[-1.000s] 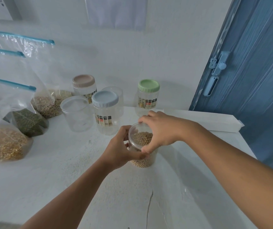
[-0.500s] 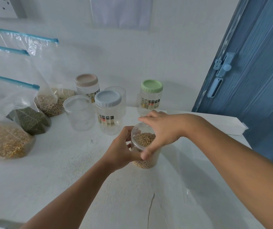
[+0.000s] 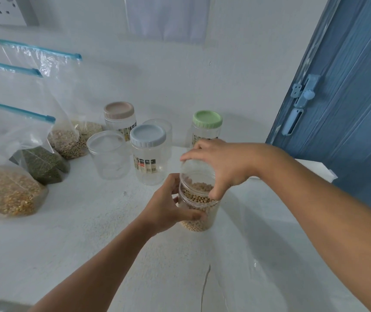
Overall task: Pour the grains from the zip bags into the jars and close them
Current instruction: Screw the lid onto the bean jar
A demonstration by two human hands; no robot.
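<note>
A clear jar (image 3: 199, 212) partly filled with pale round grains stands on the white counter (image 3: 90, 233). My left hand (image 3: 168, 206) grips its side. My right hand (image 3: 222, 165) holds a clear lid (image 3: 197, 171) from above, at the jar's mouth; I cannot tell whether it is seated. Several zip bags stand at the left: one with yellow grains (image 3: 7, 192), one with green grains (image 3: 43, 163), one with beige grains (image 3: 67, 140).
Behind the jar stand empty jars: one with a blue lid (image 3: 148, 152), one with a pink lid (image 3: 119, 118), one with a green lid (image 3: 207, 127), and a clear-lidded one (image 3: 109, 154). A blue door (image 3: 342, 97) is at the right. A crack (image 3: 204, 287) runs through the counter front.
My right hand has turned on the clear lid, with its fingers shifted round the rim. My left hand stays on the jar. The camera has moved a little.
</note>
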